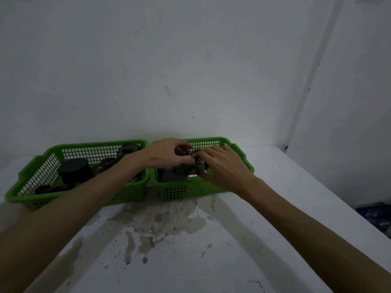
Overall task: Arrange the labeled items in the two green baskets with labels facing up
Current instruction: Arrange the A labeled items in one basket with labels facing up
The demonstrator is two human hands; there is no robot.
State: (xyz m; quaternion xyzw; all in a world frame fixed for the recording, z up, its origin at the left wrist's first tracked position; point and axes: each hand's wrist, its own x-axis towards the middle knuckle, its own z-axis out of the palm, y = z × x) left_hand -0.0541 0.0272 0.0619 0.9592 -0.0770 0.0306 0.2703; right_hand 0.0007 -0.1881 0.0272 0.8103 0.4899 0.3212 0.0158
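Two green mesh baskets stand side by side against the wall. The left basket (127,194) holds several dark items, among them a round black jar (73,169) lying near its middle. Over the right basket (184,192) both hands meet on one dark mottled item (195,166). My left hand (167,153) pinches it from the left and above, my right hand (224,168) grips it from the right. A dark grey block (169,176) lies under the held item. No labels can be read in the dim light.
The baskets rest on a white table (275,208) with a brownish stain (160,220) in front of them. A white wall rises directly behind. The table's right edge runs diagonally, with dark floor (376,216) beyond it.
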